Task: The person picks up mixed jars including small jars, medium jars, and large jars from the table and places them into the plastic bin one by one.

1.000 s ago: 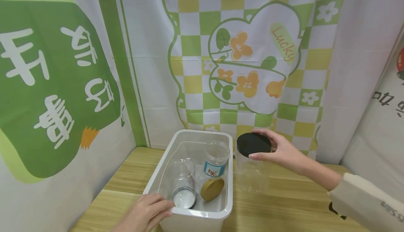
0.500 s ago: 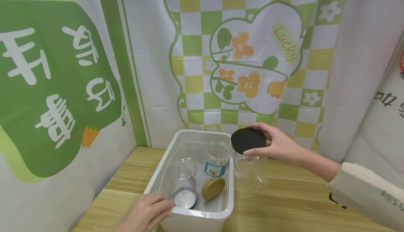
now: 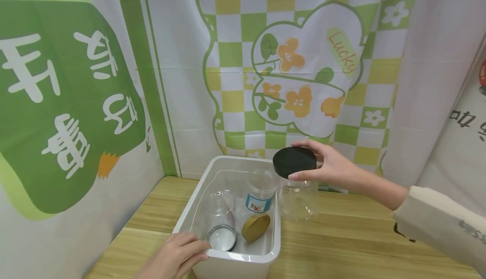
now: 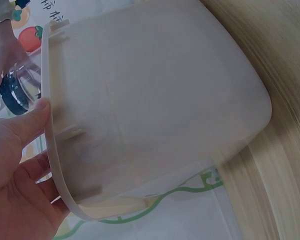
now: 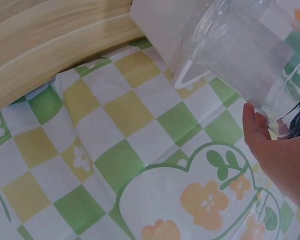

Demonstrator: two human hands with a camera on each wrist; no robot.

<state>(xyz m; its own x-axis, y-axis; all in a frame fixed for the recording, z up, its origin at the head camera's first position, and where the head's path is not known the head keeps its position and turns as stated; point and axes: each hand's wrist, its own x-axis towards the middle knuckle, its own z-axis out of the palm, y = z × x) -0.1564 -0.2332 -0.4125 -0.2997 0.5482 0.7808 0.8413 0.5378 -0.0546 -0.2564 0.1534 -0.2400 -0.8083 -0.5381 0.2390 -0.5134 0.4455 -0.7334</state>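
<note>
My right hand (image 3: pixel 334 163) grips the black lid of a clear plastic jar (image 3: pixel 298 201), held upright above the table beside the bin's right rim. In the right wrist view the jar (image 5: pixel 250 45) appears next to the bin's pale wall. My left hand (image 3: pixel 176 253) pinches the near left rim of the white bin (image 3: pixel 276 228); the left wrist view shows the thumb on top and fingers under the rim. Inside the bin are a clear jar with a blue label (image 3: pixel 258 203), a gold-lidded jar (image 3: pixel 256 227) and a clear jar lying with its silvery end (image 3: pixel 222 238) toward me.
The bin stands on a wood-grain table (image 3: pixel 341 245). Behind it hangs a green and yellow checked cloth (image 3: pixel 231 101), close to the table's back edge. A printed cloth (image 3: pixel 68 101) covers the left side, and another pale one (image 3: pixel 455 152) hangs at right.
My right hand has lifted the black-lidded jar and carried it left, nearer the bin's right rim. The left hand and the jars inside the bin have stayed put.
</note>
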